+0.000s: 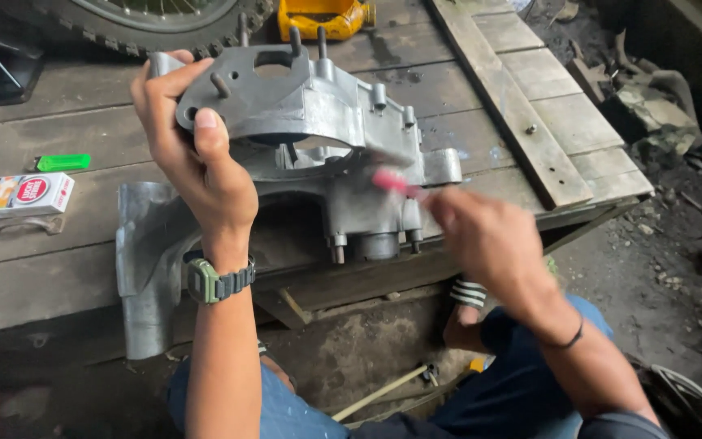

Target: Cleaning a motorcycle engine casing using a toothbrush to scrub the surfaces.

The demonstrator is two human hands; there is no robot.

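Note:
A silver-painted metal engine casing (318, 122) with several studs stands tilted on the edge of a wooden platform (58, 276). My left hand (197, 154) grips its upper left corner, thumb on the front face, and wears a green watch. My right hand (481, 236), blurred with motion, holds a small brush with a pink handle (396, 183) whose tip is against the casing's right side. A second silver casing part (144, 260) lies flat below and to the left.
A green lighter (62, 162) and a small white-and-red box (30, 195) lie at the left. A motorcycle tyre (148, 24) and a yellow object (322, 18) sit at the back. Dirt ground and rubble are to the right. My knees and a sandal are below.

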